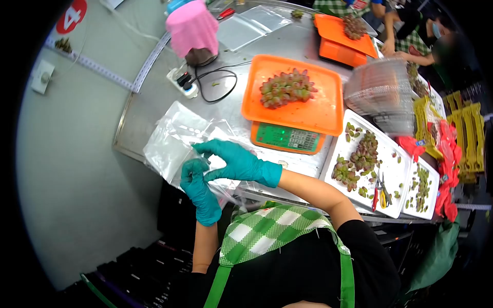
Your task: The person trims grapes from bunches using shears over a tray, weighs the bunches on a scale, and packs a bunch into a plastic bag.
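My left hand (199,192), in a teal glove, has its fingers closed on a clear plastic bag (172,138) near the table's front edge. Beside it, my right hand (236,161), gloved alike, also grips the bag, thumb and fingers bent toward the left hand. Creased plastic hangs below and between the two hands. Up and to the right, a cluster of green and pink succulents (288,88) lies in an orange tray (308,119) on a scale with a lit green display (275,134).
A white tray (336,192) at the right holds succulents, red-handled cutters (375,197) and yellow-handled scissors (383,199). Stacked clear containers (380,92) stand behind. A pink cloth (191,28), power strip (182,84) and black cable (208,95) are at the back left. Other people work at the upper right.
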Available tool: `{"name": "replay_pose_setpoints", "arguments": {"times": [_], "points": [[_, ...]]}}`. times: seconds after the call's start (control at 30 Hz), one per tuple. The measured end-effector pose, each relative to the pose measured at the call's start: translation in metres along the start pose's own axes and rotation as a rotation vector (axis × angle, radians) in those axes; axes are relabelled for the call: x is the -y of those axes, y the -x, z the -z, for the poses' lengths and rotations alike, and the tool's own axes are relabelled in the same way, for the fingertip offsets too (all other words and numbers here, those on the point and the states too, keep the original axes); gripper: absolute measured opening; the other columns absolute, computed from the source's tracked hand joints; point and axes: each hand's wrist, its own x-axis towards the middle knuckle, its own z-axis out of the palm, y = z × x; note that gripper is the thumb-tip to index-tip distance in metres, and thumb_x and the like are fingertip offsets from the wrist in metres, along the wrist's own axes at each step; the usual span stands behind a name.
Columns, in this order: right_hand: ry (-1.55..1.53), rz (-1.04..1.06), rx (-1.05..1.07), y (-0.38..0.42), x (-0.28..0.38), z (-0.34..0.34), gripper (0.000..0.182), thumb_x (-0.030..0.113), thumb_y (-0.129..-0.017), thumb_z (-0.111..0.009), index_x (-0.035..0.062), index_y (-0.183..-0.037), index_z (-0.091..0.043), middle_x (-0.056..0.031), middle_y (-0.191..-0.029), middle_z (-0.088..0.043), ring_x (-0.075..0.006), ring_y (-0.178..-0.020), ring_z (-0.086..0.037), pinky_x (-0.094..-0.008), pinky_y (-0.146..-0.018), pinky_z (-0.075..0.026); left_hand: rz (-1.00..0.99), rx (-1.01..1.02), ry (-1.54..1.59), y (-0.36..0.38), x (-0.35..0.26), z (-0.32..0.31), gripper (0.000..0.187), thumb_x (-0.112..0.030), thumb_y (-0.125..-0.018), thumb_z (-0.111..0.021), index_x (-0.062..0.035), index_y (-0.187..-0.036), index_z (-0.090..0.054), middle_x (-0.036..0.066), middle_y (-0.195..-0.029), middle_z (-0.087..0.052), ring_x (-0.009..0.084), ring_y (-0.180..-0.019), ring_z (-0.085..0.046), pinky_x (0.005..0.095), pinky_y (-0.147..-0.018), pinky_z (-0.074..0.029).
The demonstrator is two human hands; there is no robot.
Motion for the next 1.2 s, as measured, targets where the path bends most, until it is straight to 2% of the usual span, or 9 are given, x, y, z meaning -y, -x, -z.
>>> {"name": "replay_pose_setpoints", "arguments": {"times": [0.13,0.37,0.57,0.73,0.83,0.87,0.97,1.13,1.2], "points": [[-0.156,-0.039,-0.071,0.023,0.013,0.016,0.044,0.021,-0.071,-0.07,0.0037,-0.109,-0.056,-0.0078,-0.091,-0.061,-0.0134,-0.081,-0.058,-0.0257,-0.072,-0.048,-0.017,0.024,-0.02,0.012,-0.002,-0.015,0.014,-0.015,-0.081,-0.06,-0.0029,-0.077,-0.054,0.003,-0.074,-0.055,0.0118,-0.065,-0.052,0.0238,-0.062,-0.044],[-0.695,0.076,-0.81,0.056,0.021,0.058,0.017,0.001,-0.084,-0.052,0.0002,-0.1,-0.058,-0.005,-0.082,-0.06,-0.0125,-0.073,-0.057,-0.024,-0.07,-0.048,-0.088,0.392,-0.248,0.025,-0.036,-0.038,0.019,0.001,-0.077,-0.057,-0.0041,-0.063,-0.045,0.004,-0.068,-0.045,0.0117,-0.056,-0.048,0.0259,-0.055,-0.044],[0.048,0.043,-0.269,0.08,0.054,0.041,0.054,0.018,-0.068,-0.073,0.007,-0.114,-0.047,-0.0036,-0.094,-0.057,-0.0116,-0.09,-0.054,-0.0269,-0.079,-0.045,-0.092,0.325,-0.205,0.034,-0.039,-0.063,0.026,-0.019,-0.083,-0.057,-0.0027,-0.064,-0.05,0.003,-0.06,-0.05,0.0106,-0.053,-0.048,0.0208,-0.05,-0.038],[-0.337,0.043,-0.361,0.076,0.038,0.045,0.018,0.006,-0.073,-0.066,0.0032,-0.09,-0.061,-0.0047,-0.085,-0.063,-0.0101,-0.077,-0.059,-0.0248,-0.071,-0.049,-0.12,0.409,-0.014,0.038,-0.044,-0.073,0.024,-0.019,-0.085,-0.054,-0.005,-0.066,-0.049,0.004,-0.062,-0.048,0.0094,-0.05,-0.045,0.0203,-0.043,-0.038],[-0.279,0.02,-0.534,0.08,0.051,0.064,0.02,0.001,-0.072,-0.065,0.0031,-0.092,-0.061,-0.0035,-0.084,-0.063,-0.0078,-0.077,-0.058,-0.0233,-0.067,-0.048,-0.061,0.34,-0.238,0.045,-0.06,-0.078,0.018,-0.008,-0.08,-0.055,-0.0047,-0.064,-0.046,0.004,-0.064,-0.046,0.0103,-0.05,-0.044,0.0207,-0.044,-0.039],[-0.117,0.057,-0.709,0.08,0.047,0.066,0.022,0.001,-0.071,-0.066,0.0055,-0.093,-0.062,-0.0034,-0.082,-0.062,-0.0107,-0.073,-0.058,-0.0245,-0.063,-0.047,-0.13,0.354,-0.27,0.039,-0.059,-0.074,0.027,0.009,-0.063,-0.061,-0.005,-0.058,-0.038,0.005,-0.069,-0.048,0.012,-0.055,-0.047,0.0228,-0.049,-0.042],[0.233,0.314,-0.878,0.081,0.057,0.084,0.027,0.004,-0.068,-0.068,0.0091,-0.094,-0.063,-0.0036,-0.078,-0.06,-0.016,-0.066,-0.057,-0.0262,-0.059,-0.045,-0.758,0.348,-0.678,0.021,-0.061,-0.07,0.026,0.014,-0.063,-0.058,-0.0033,-0.058,-0.039,0.005,-0.072,-0.051,0.0129,-0.057,-0.048,0.0228,-0.053,-0.043],[0.683,0.465,-0.945,0.082,0.074,0.069,0.044,0.012,-0.066,-0.07,0.0146,-0.108,-0.057,-0.0025,-0.076,-0.058,-0.0224,-0.066,-0.054,-0.0325,-0.056,-0.044,-0.629,0.076,-0.571,0.013,-0.073,-0.089,0.046,0.01,-0.074,-0.051,-0.0047,-0.118,-0.046,0.005,-0.084,-0.056,0.0102,-0.071,-0.053,0.0202,-0.059,-0.044],[0.678,0.396,-0.945,0.078,0.076,0.065,0.047,0.015,-0.068,-0.069,0.0153,-0.112,-0.054,-0.0022,-0.077,-0.058,-0.0231,-0.067,-0.054,-0.033,-0.057,-0.045,-0.403,0.071,-0.277,0.016,-0.076,-0.093,0.04,0.004,-0.078,-0.048,-0.0041,-0.118,-0.047,0.004,-0.085,-0.056,0.0108,-0.074,-0.055,0.0199,-0.06,-0.044]]}}
